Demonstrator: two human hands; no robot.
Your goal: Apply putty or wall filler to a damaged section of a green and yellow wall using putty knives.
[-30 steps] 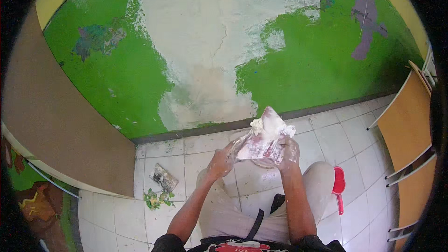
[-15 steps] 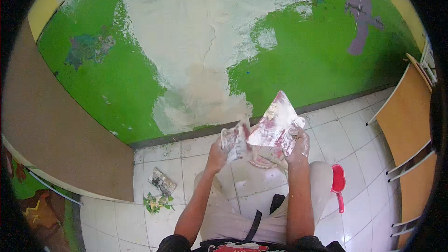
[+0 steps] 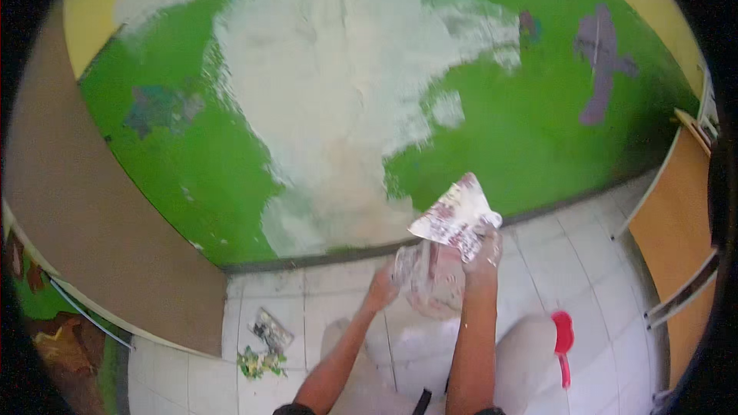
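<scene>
My left hand [image 3: 381, 287] is closed on a flat scraper [image 3: 410, 266], blurred and smeared with white putty. In my right hand [image 3: 484, 252] is a triangular plate [image 3: 455, 211], reddish under a thick white putty coat, with its point upward. The two tools are close together in front of the wall's lower edge. Beneath them stands a round, putty-stained container [image 3: 442, 301] on the floor, partly hidden by the tools. Ahead, the green wall [image 3: 500, 131] carries a large patch of white filler [image 3: 330, 107] with a vertical crack line.
A red dipper [image 3: 563, 338] lies by my right knee. On the tiles at left are a putty-smeared block [image 3: 270, 330] and yellow-green scraps [image 3: 260, 363]. A brown panel [image 3: 115, 184] borders the left; wooden desk-like boards [image 3: 680, 192] stand along the right.
The view has tilted up, so the wall sits lower. My left hand and scraper have moved right and down toward the container. The triangular plate stays in my right hand, slightly turned.
</scene>
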